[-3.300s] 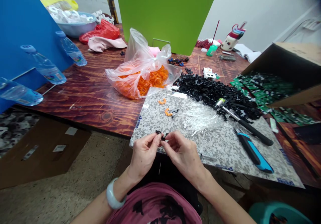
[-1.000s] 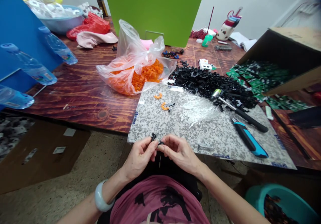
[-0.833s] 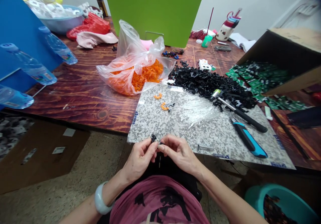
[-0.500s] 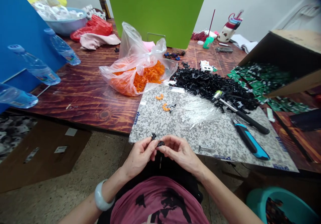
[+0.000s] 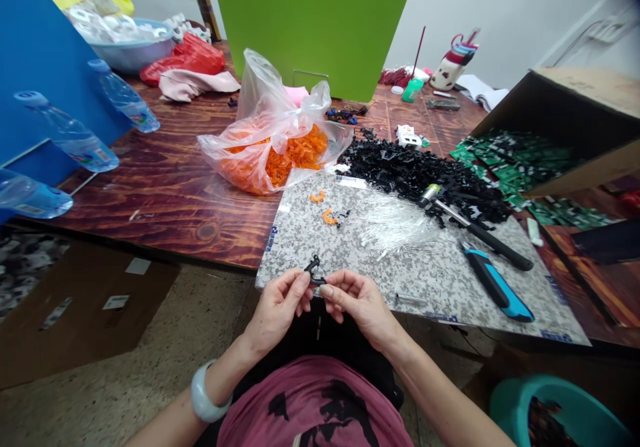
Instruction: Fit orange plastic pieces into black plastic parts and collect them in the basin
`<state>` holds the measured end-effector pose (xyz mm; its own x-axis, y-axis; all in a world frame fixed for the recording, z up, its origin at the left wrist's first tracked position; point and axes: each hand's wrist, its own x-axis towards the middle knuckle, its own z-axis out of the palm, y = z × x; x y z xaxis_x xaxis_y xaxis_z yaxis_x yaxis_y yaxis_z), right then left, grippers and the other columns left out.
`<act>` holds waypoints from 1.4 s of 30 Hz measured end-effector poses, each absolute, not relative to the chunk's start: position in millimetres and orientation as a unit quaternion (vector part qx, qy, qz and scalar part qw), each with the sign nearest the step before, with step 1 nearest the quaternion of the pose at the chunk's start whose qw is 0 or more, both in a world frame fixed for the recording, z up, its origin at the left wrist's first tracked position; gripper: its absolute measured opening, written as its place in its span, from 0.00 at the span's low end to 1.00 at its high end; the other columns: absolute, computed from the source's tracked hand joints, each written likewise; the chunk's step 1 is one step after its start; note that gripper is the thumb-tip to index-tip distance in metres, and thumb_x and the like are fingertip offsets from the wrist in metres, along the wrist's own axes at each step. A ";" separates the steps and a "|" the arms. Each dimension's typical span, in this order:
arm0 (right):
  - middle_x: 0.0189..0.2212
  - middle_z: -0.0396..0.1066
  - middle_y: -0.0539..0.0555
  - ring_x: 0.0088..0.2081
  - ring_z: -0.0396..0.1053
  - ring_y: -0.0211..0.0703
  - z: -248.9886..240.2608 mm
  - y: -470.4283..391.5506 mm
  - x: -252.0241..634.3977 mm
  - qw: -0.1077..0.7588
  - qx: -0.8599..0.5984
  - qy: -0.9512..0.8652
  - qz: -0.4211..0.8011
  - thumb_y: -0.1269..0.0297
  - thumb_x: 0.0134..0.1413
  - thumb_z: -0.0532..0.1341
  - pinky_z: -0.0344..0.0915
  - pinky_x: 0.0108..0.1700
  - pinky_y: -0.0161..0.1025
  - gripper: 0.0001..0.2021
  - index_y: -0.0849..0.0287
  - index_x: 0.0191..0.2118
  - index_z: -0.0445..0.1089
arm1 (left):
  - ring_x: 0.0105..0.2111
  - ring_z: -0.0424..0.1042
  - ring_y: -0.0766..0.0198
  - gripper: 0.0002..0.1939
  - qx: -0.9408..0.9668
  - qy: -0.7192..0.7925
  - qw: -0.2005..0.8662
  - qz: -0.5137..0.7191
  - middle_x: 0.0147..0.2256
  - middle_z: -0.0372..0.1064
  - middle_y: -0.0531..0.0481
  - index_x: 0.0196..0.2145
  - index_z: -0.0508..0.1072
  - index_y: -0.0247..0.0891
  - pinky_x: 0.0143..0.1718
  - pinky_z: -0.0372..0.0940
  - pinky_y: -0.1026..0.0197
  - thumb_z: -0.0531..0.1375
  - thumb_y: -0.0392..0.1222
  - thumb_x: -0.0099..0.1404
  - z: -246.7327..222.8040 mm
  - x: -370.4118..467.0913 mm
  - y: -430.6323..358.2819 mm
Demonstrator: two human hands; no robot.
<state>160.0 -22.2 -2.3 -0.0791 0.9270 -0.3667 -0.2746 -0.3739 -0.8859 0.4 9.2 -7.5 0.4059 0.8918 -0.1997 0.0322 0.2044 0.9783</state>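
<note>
A small black curved plastic part (image 5: 313, 271) is pinched between both hands just above the front edge of the speckled board (image 5: 300, 247). My left hand (image 5: 278, 308) grips its left side, with one arm of the part sticking up past the thumb. On the other end, my right hand (image 5: 361, 304) closes thumb and fingers. Whether this is one piece or two joined pieces I cannot tell. Beyond the hands, two orange clips (image 5: 329, 217) lie on the board, the nearer one beside tiny black bits.
Behind the board sit a plastic bag of orange parts (image 5: 270, 160) and a heap of black parts (image 5: 400, 167). Clear thin strips (image 5: 395, 223), a hammer (image 5: 475, 227) and a blue-black cutter (image 5: 497, 283) lie to the right. A carton (image 5: 575, 113) spills green boards. Water bottles (image 5: 70, 133) are at left.
My hands have moved slightly apart and the black part has turned, so its curved shape shows more openly between the fingertips. The view has shifted a little.
</note>
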 end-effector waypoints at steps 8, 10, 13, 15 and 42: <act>0.17 0.69 0.47 0.16 0.61 0.30 -0.4 -21.6 154.8 0.467 -0.494 -0.315 0.663 0.55 0.41 0.69 0.58 0.17 0.28 0.17 0.62 0.31 0.68 | 0.20 0.61 0.70 0.16 0.475 0.453 0.656 0.373 0.20 0.63 0.56 0.36 0.72 0.34 0.23 0.58 0.67 0.58 0.51 0.62 -7.9 10.2 3.6; 0.17 0.68 0.46 0.16 0.61 0.30 0.0 -21.0 156.9 0.457 -0.494 -0.333 0.660 0.55 0.42 0.69 0.58 0.18 0.28 0.17 0.62 0.32 0.68 | 0.20 0.60 0.70 0.15 0.478 0.456 0.653 0.370 0.20 0.63 0.56 0.36 0.72 0.34 0.23 0.58 0.67 0.58 0.50 0.62 -7.0 10.3 4.7; 0.23 0.70 0.49 0.20 0.64 0.31 2.3 -17.0 163.8 0.455 -0.519 -0.380 0.616 0.54 0.46 0.66 0.59 0.19 0.28 0.16 0.61 0.36 0.69 | 0.21 0.61 0.69 0.13 0.520 0.450 0.635 0.353 0.21 0.62 0.56 0.33 0.72 0.35 0.24 0.58 0.67 0.57 0.48 0.63 -2.3 8.2 8.3; 0.31 0.71 0.52 0.25 0.67 0.33 4.8 -13.0 168.9 0.465 -0.537 -0.416 0.568 0.54 0.50 0.64 0.61 0.21 0.28 0.17 0.59 0.41 0.69 | 0.23 0.62 0.68 0.12 0.570 0.440 0.611 0.329 0.23 0.62 0.55 0.29 0.70 0.36 0.25 0.59 0.67 0.56 0.47 0.64 2.6 6.1 10.5; 0.21 0.64 0.48 0.24 0.61 0.35 20.0 -16.1 162.7 0.437 -0.545 -0.602 0.387 0.58 0.58 0.57 0.57 0.28 0.34 0.14 0.59 0.25 0.65 | 0.22 0.53 0.69 0.15 0.637 0.406 0.581 0.303 0.21 0.52 0.57 0.26 0.64 0.37 0.24 0.52 0.66 0.50 0.44 0.69 8.4 7.8 -1.9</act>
<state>162.7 -16.1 20.0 -0.0233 0.9944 0.1035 0.3178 0.1055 -0.9423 7.8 -1.9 8.4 0.4868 0.8694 -0.0850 0.1638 0.0047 0.9865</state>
